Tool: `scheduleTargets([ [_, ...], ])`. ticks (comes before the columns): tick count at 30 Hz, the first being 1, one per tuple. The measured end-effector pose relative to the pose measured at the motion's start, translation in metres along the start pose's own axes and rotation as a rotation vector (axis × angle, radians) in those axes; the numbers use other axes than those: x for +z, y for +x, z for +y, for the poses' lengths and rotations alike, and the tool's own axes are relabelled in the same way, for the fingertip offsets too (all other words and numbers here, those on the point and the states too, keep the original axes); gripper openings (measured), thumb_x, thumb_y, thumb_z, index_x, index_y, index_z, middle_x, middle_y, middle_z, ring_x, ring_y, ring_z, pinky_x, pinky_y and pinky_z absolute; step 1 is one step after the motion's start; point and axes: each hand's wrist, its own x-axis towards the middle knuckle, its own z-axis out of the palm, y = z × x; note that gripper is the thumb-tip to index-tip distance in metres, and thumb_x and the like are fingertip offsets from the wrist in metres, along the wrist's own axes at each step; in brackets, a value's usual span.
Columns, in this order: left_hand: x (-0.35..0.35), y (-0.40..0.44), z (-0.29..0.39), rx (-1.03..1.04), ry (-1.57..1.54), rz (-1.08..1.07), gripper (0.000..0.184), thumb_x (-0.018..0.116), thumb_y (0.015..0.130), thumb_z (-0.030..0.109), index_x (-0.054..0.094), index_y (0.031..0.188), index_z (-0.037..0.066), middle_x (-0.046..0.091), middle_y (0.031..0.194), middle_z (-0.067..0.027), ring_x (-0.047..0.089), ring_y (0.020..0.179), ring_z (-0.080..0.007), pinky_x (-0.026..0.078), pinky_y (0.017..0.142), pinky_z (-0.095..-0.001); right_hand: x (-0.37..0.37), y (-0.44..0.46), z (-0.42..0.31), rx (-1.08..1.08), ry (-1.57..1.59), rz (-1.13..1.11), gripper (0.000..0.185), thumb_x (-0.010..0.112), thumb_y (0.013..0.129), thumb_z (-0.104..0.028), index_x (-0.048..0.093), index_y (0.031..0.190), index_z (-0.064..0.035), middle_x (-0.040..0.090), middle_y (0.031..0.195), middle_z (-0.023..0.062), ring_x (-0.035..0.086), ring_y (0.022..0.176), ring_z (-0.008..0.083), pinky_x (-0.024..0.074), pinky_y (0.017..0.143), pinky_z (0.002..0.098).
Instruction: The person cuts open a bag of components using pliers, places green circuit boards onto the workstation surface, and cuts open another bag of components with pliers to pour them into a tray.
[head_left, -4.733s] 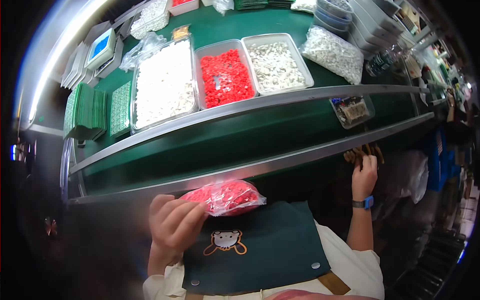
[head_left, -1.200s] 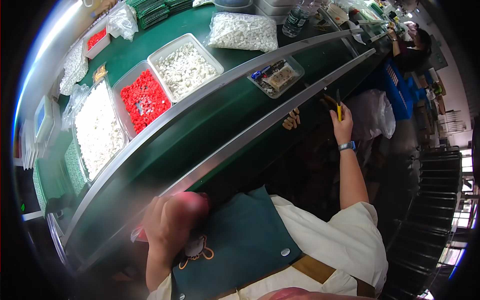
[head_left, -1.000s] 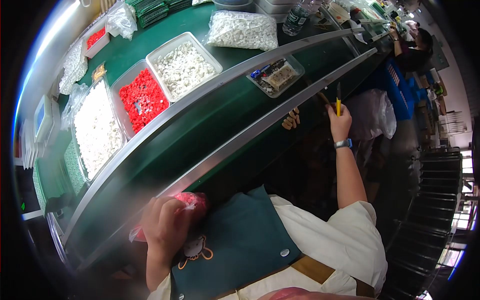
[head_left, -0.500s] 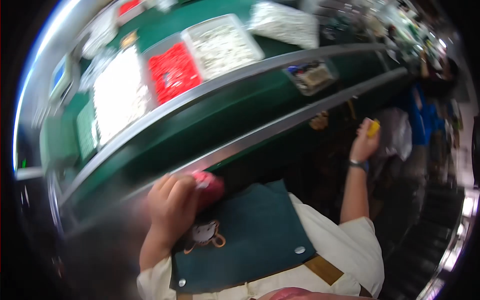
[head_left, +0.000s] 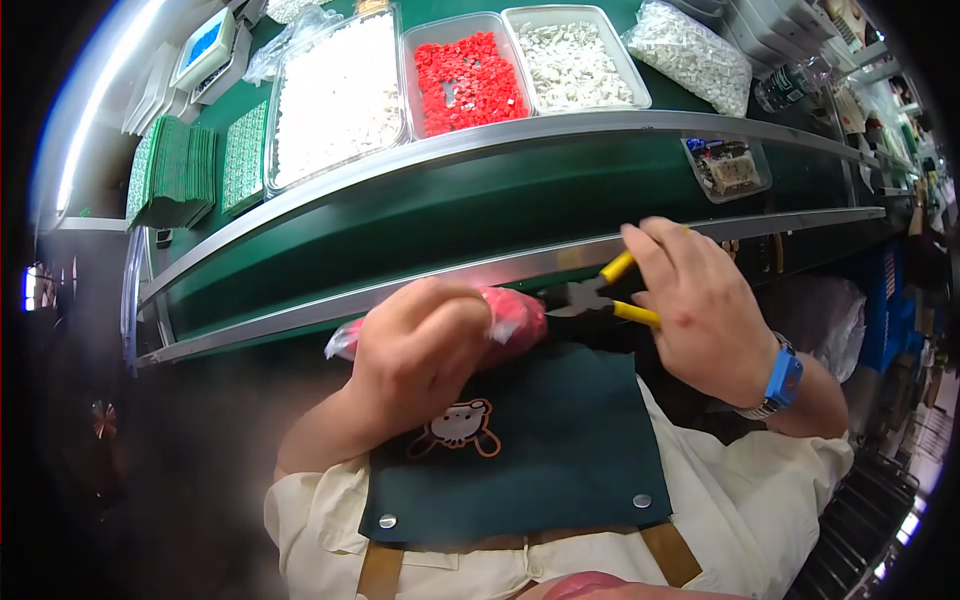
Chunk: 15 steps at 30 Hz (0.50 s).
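Note:
My left hand (head_left: 415, 345) is closed around the gathered part of a clear plastic bag of red pieces (head_left: 517, 318), held above the dark green apron at the bench's front edge. My right hand (head_left: 705, 320) grips pliers with yellow handles (head_left: 634, 313). The handles are spread, and the dark jaws point left, right at the side of the bag. Whether the jaws touch the plastic I cannot tell. Part of the bag is hidden behind my left fingers.
Beyond a metal rail stand trays of white parts (head_left: 340, 95), red parts (head_left: 505, 60) and off-white parts (head_left: 555, 105). Green circuit boards (head_left: 175, 170) stack at left. A bulging bag of white parts (head_left: 690, 55), a bottle (head_left: 790, 85) and a small container (head_left: 755, 192) are at right.
My right hand has come in from the far right with the pliers, up to the bag. My left hand has shifted right and up with the bag. The view has turned.

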Motion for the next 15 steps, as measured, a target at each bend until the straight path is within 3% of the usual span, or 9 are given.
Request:
scheduleTargets([
  [3,0.006,-0.001,-0.001,-0.091,-0.055,0.045,0.016,0.074,0.075,-0.003,0.064,0.085,0.003,0.063,0.077,-0.0091,0.06,0.064,-0.025,0.048,0.057,-0.0329,0.001,0.014,-0.011,-0.055,-0.182,-0.046,0.064,0.058,0.086,0.0,0.036,0.146,0.0037,0.04,0.143,0.025,0.047,0.126,0.0417,0.0385,0.108,0.0483],
  [11,0.012,0.001,-0.003,-0.078,-0.044,0.139,0.018,0.076,0.073,-0.005,0.068,0.086,0.004,0.065,0.078,-0.0079,0.061,0.065,-0.023,0.047,0.057,-0.0319,0.002,0.03,-0.021,-0.089,-0.19,-0.077,0.074,0.053,0.088,-0.002,0.019,0.154,0.0035,0.02,0.157,0.0277,0.036,0.138,0.044,0.0291,0.116,0.0518],
  [12,0.013,0.004,-0.002,-0.031,-0.013,0.148,0.018,0.076,0.072,-0.005,0.068,0.086,0.004,0.065,0.078,-0.0077,0.061,0.066,-0.0225,0.047,0.057,-0.0317,0.002,0.032,-0.022,-0.091,-0.193,-0.076,0.074,0.053,0.088,-0.002,0.019,0.154,0.0035,0.02,0.157,0.0277,0.036,0.138,0.044,0.0291,0.116,0.0518],
  [15,0.012,0.006,0.0,0.025,0.02,0.157,0.018,0.077,0.072,-0.005,0.069,0.086,0.005,0.064,0.078,-0.0072,0.06,0.066,-0.022,0.047,0.057,-0.0317,0.002,0.035,-0.027,-0.168,-0.316,-0.002,0.065,0.056,0.087,-0.005,0.034,0.146,0.0051,0.037,0.145,0.0277,0.048,0.126,0.0398,0.0371,0.109,0.0472],
])
